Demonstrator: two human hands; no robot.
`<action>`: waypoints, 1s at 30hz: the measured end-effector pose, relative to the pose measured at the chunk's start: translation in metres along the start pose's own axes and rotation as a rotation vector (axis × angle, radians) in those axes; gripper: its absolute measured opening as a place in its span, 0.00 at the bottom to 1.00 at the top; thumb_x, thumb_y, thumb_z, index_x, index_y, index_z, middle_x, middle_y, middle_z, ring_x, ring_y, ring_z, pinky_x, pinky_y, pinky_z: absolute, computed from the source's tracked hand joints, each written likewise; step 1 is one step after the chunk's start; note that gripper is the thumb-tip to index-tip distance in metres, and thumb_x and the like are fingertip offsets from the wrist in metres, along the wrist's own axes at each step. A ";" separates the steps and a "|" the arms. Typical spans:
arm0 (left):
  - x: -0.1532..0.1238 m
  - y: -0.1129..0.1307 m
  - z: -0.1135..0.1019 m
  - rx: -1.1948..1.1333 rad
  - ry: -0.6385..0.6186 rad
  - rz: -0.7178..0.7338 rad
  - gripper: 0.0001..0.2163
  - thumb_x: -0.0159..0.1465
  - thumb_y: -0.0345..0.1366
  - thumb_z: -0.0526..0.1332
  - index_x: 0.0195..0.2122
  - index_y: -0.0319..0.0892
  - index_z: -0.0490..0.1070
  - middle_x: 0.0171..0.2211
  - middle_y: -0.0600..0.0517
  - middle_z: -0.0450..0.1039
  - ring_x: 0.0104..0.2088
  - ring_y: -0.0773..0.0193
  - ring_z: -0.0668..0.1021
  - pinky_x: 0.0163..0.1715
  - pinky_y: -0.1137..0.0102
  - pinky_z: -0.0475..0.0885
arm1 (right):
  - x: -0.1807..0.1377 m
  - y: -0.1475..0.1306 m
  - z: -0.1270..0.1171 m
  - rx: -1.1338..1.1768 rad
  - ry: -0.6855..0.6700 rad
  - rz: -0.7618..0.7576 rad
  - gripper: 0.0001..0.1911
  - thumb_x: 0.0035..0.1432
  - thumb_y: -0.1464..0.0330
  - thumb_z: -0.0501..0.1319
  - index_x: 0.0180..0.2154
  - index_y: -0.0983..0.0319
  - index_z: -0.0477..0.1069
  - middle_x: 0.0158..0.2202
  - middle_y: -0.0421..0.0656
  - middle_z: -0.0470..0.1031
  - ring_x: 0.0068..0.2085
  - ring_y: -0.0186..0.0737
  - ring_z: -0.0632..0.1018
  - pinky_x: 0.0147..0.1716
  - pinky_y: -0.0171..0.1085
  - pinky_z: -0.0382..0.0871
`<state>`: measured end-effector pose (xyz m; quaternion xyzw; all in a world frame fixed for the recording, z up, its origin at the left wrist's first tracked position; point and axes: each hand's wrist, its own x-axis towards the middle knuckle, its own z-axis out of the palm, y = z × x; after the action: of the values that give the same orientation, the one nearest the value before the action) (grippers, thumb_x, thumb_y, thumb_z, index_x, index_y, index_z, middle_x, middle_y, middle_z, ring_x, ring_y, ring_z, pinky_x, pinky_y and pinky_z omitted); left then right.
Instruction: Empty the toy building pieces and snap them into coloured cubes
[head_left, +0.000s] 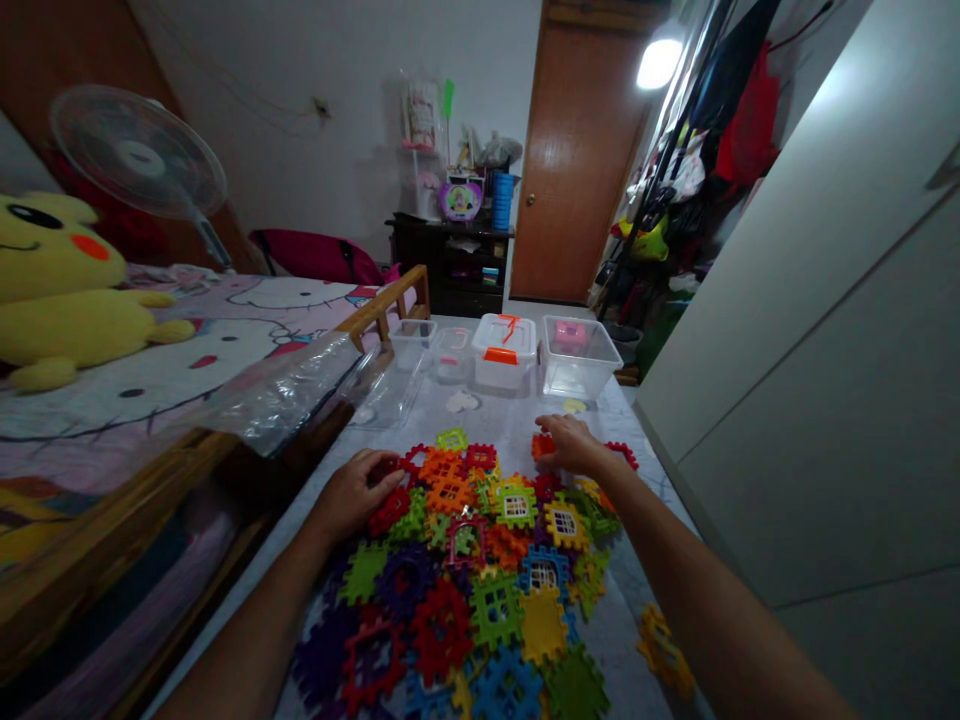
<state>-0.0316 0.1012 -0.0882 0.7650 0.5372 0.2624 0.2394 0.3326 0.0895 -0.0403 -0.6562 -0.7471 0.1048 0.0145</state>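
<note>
A heap of colourful plastic building tiles (pixel 495 610) with notched edges covers the near part of the table. My left hand (pixel 356 495) rests at the heap's left edge, fingers loosely curved and thumb apart, beside a red tile (pixel 388 512). I see nothing held in it. At the far right of the heap, my right hand (pixel 574 445) has its fingers and thumb on an orange tile (pixel 541 447); the fingers partly hide it. Another red tile (pixel 622 455) shows behind my right wrist. A yellow tile (pixel 664 650) lies apart, beside my right forearm.
Across the table's far end stand a lidded clear box (pixel 504 352) with orange clips, an open clear bin (pixel 577 360) with something pink inside, and smaller clear containers (pixel 451 355). A wooden bed rail (pixel 217 450) runs along the left, a white cabinet (pixel 817 330) along the right.
</note>
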 end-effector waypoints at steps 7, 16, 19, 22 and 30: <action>-0.001 0.000 0.000 0.002 0.000 -0.004 0.20 0.59 0.53 0.57 0.41 0.42 0.74 0.38 0.49 0.74 0.38 0.58 0.77 0.42 0.66 0.72 | 0.000 0.004 -0.002 0.009 -0.064 -0.019 0.34 0.46 0.71 0.66 0.57 0.64 0.64 0.55 0.55 0.70 0.55 0.56 0.71 0.51 0.47 0.63; 0.001 -0.004 0.001 0.024 -0.004 0.015 0.21 0.59 0.53 0.57 0.42 0.42 0.74 0.38 0.49 0.73 0.38 0.58 0.77 0.42 0.66 0.72 | -0.004 0.013 -0.005 0.100 0.033 -0.039 0.35 0.46 0.72 0.67 0.57 0.65 0.63 0.57 0.55 0.68 0.57 0.52 0.69 0.55 0.47 0.62; 0.001 -0.004 0.001 0.030 -0.006 0.012 0.21 0.59 0.53 0.57 0.42 0.42 0.74 0.38 0.49 0.74 0.39 0.57 0.77 0.42 0.66 0.72 | -0.021 0.033 -0.023 0.142 0.138 -0.021 0.30 0.54 0.69 0.63 0.58 0.63 0.60 0.59 0.53 0.66 0.57 0.46 0.70 0.55 0.44 0.63; 0.001 -0.002 0.001 0.033 -0.011 -0.005 0.21 0.58 0.54 0.56 0.42 0.42 0.74 0.39 0.48 0.74 0.39 0.57 0.77 0.42 0.65 0.72 | -0.051 0.054 -0.035 0.213 0.202 0.040 0.24 0.56 0.70 0.60 0.55 0.62 0.64 0.51 0.50 0.73 0.49 0.44 0.76 0.50 0.43 0.68; 0.000 0.002 -0.001 0.045 -0.017 -0.003 0.21 0.58 0.54 0.56 0.42 0.43 0.74 0.39 0.47 0.74 0.40 0.56 0.77 0.43 0.64 0.72 | -0.117 0.034 -0.025 0.291 0.030 0.030 0.20 0.57 0.66 0.58 0.51 0.63 0.69 0.50 0.50 0.75 0.50 0.46 0.75 0.49 0.44 0.69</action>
<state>-0.0309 0.1005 -0.0856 0.7716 0.5421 0.2432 0.2273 0.3860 -0.0183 -0.0084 -0.6596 -0.7139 0.2026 0.1190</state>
